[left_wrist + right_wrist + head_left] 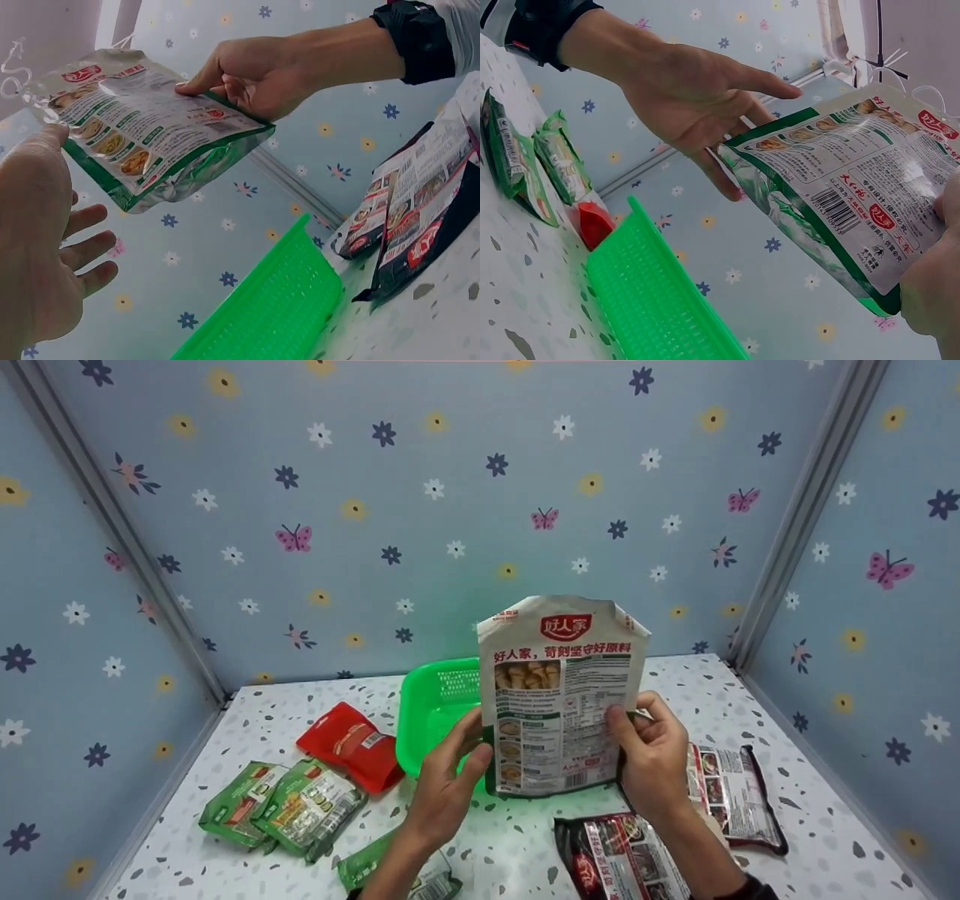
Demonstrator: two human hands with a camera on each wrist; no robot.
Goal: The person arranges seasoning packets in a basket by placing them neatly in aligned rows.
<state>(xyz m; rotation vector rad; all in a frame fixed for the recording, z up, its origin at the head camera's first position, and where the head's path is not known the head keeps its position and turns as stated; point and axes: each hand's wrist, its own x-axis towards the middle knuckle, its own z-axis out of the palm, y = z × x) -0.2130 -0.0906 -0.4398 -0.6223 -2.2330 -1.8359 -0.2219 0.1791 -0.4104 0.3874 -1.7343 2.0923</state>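
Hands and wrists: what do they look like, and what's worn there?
The left hand and right hand are bare, with no gloves or rings visible. On the right, a wide black band sits next to a pale sleeve. The left has a similar dark band. No markings readable on either.

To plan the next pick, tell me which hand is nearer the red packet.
Left. The left hand is to the red packet's right, at the white food pouch's left edge; the right hand is farther right, gripping that pouch's opposite edge.
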